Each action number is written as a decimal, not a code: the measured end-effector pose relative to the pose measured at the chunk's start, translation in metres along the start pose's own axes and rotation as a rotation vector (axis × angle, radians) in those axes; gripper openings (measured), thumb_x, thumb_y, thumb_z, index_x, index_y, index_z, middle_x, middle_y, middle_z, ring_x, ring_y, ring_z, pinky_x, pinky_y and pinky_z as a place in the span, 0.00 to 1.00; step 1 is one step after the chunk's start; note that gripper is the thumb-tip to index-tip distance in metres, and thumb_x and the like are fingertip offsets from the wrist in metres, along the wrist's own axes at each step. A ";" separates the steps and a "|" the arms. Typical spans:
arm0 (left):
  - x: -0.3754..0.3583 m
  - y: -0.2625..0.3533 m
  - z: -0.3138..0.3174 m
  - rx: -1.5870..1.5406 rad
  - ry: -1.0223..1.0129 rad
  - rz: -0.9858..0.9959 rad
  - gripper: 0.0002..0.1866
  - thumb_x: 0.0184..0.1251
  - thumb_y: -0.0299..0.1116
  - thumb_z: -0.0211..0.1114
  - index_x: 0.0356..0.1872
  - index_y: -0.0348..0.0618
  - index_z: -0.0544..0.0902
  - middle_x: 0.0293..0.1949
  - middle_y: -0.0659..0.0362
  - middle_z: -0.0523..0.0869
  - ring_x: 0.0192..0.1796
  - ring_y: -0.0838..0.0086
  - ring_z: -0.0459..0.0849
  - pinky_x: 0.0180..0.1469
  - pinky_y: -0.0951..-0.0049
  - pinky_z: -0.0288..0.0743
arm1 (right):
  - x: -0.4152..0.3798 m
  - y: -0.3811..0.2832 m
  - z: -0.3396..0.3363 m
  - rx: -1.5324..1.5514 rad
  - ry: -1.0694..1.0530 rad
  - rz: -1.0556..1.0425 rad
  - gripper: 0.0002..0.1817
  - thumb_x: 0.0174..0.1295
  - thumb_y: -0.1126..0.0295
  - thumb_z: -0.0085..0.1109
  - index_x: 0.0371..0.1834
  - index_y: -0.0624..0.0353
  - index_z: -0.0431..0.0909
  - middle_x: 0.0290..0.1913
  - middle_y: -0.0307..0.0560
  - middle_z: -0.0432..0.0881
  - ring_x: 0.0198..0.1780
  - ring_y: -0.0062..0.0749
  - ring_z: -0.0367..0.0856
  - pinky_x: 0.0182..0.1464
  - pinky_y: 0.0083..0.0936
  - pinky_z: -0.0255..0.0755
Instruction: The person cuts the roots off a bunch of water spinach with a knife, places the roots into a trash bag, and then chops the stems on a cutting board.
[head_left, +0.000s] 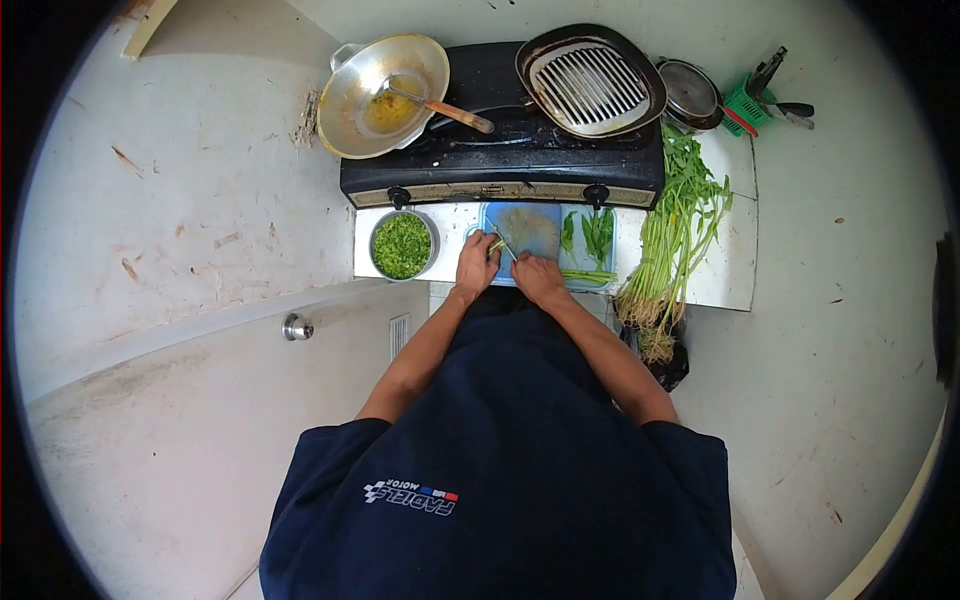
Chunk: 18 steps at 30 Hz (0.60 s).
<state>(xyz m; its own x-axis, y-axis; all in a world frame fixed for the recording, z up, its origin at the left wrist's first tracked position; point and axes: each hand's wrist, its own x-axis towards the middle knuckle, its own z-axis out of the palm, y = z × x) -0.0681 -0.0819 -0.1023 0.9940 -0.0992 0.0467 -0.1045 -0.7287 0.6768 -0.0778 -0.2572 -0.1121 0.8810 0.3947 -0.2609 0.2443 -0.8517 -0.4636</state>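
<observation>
My left hand (478, 262) is closed around some green stems (496, 245) on the left part of a blue cutting board (545, 217). In my right hand (538, 277) is a knife (503, 242), its narrow blade slanting up and left beside the stems. Right of the board's worn middle lie a few green leaves (598, 236). A short bundle of cut stems (588, 275) rests just beyond my right hand. Left of the board, a round pot (433, 237) holds finely chopped greens (402, 246).
Behind the board stands a black gas stove (500, 170) bearing a wok (343, 120) with a wooden-handled spatula (455, 113) and a ridged grill pan (590, 85). Long rooted greens (680, 225) overhang the counter's right side. A lidded pot (690, 90) and green basket (743, 103) sit behind.
</observation>
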 end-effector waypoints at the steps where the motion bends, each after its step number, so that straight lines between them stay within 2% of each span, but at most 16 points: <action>1: 0.000 -0.002 0.001 0.008 0.012 0.012 0.11 0.64 0.24 0.70 0.47 0.37 0.86 0.38 0.46 0.79 0.43 0.48 0.82 0.47 0.54 0.77 | 0.001 0.000 0.000 -0.018 -0.001 -0.019 0.22 0.78 0.56 0.50 0.39 0.66 0.83 0.33 0.61 0.90 0.38 0.54 0.92 0.45 0.48 0.85; 5: 0.001 -0.004 0.002 -0.007 0.049 0.046 0.11 0.64 0.24 0.71 0.47 0.37 0.86 0.37 0.48 0.79 0.40 0.50 0.82 0.44 0.56 0.77 | 0.004 0.001 0.000 -0.052 -0.002 -0.047 0.22 0.78 0.56 0.50 0.40 0.66 0.83 0.36 0.60 0.91 0.40 0.54 0.92 0.46 0.49 0.84; 9: 0.000 0.005 -0.002 -0.059 0.001 -0.057 0.11 0.63 0.21 0.68 0.47 0.36 0.86 0.40 0.45 0.80 0.47 0.46 0.81 0.51 0.53 0.77 | 0.010 0.000 0.002 0.007 0.009 -0.032 0.22 0.78 0.56 0.50 0.40 0.66 0.84 0.36 0.61 0.90 0.40 0.55 0.92 0.44 0.49 0.83; 12: 0.001 0.005 -0.002 -0.059 0.014 -0.056 0.11 0.64 0.21 0.68 0.47 0.36 0.86 0.39 0.45 0.80 0.46 0.46 0.81 0.50 0.53 0.77 | 0.008 -0.005 -0.004 -0.006 -0.056 0.042 0.16 0.74 0.64 0.53 0.39 0.63 0.88 0.45 0.59 0.91 0.45 0.51 0.93 0.47 0.47 0.85; 18: 0.000 0.000 0.004 -0.030 0.069 -0.008 0.09 0.65 0.22 0.70 0.46 0.37 0.86 0.38 0.47 0.80 0.42 0.48 0.82 0.46 0.54 0.76 | -0.010 0.001 -0.016 -0.092 -0.083 -0.054 0.17 0.76 0.63 0.53 0.37 0.64 0.87 0.44 0.57 0.90 0.44 0.51 0.93 0.45 0.46 0.85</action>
<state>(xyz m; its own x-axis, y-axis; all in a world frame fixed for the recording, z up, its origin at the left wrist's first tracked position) -0.0684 -0.0847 -0.1048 0.9948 -0.0457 0.0909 -0.0964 -0.7086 0.6990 -0.0800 -0.2673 -0.0958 0.8301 0.4645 -0.3085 0.3300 -0.8552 -0.3997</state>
